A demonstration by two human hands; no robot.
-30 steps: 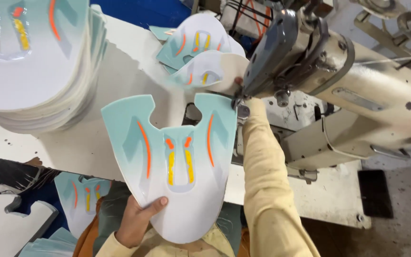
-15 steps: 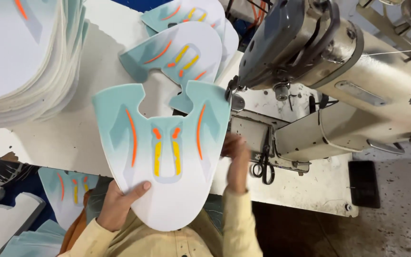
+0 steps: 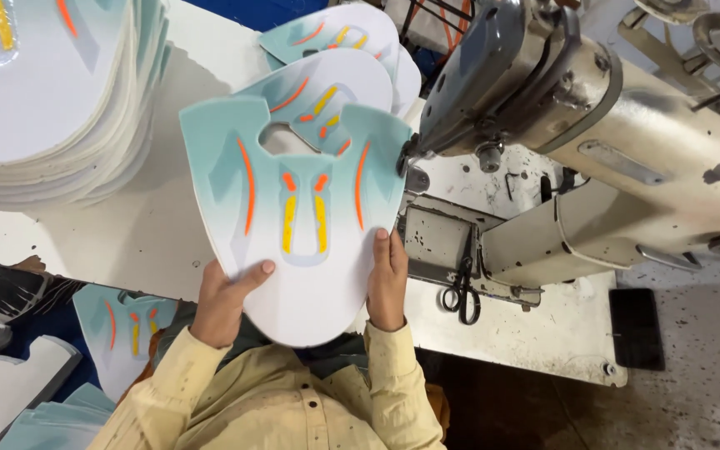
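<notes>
Hands gripping pale teal shoe upper panel (image 3: 297,225), left hand (image 3: 222,304) pinching lower edge, right hand (image 3: 387,287) clasping side

The panel (image 3: 297,225) is a flat white piece with a rounded lower edge and two pale teal wings around a notch at the top. Orange curved stripes and yellow bars mark its middle. It is held up, face to the camera, above the table edge.
</notes>
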